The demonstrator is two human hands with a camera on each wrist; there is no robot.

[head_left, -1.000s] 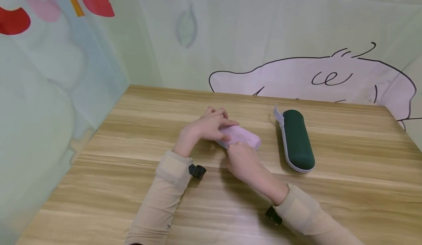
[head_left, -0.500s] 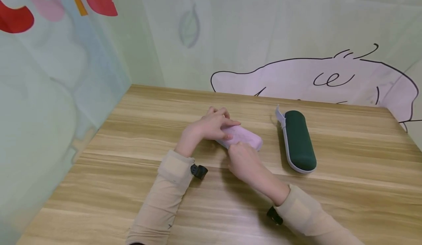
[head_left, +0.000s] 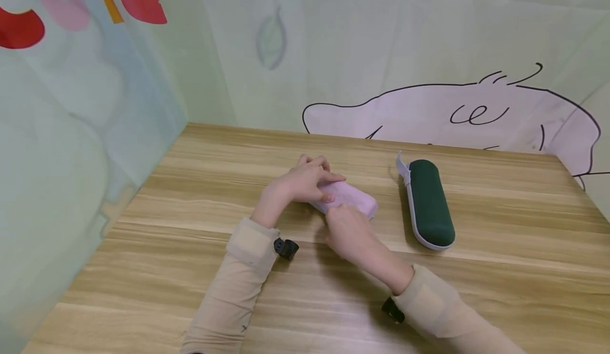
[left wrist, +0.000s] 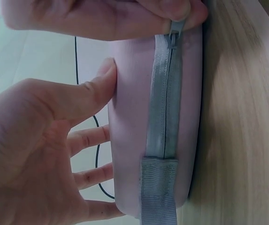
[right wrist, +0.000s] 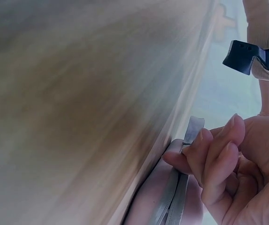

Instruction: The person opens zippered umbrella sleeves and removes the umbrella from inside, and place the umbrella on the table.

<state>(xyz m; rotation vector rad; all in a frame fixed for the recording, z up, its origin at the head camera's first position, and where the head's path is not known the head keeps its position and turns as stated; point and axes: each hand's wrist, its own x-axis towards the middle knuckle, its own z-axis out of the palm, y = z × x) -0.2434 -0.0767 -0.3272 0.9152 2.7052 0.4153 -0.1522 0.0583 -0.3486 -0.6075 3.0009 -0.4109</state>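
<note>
A pale pink zip case (head_left: pixel 347 194) lies on the wooden table, its zipper (left wrist: pixel 165 103) running along the side that faces me. My left hand (head_left: pixel 305 182) holds its left part from above, thumb on the near face and fingers spread over the far side in the left wrist view. At that zipper, the thumb and index finger of my right hand (head_left: pixel 350 232) pinch the small grey zipper pull (left wrist: pixel 175 29). The other right fingers are curled in the right wrist view. A grey fabric tab (left wrist: pixel 158 187) covers one zipper end. The case's inside is hidden.
To the right lies a dark green zip case (head_left: pixel 431 203) with a light lilac edge and a loop strap (head_left: pixel 403 170) at its far end. A printed cloth backdrop (head_left: pixel 238 52) stands along the table's back and left edges.
My right hand has shifted very slightly left along the case's near edge, still pinching the zipper pull. The left hand and both cases stay in place.
</note>
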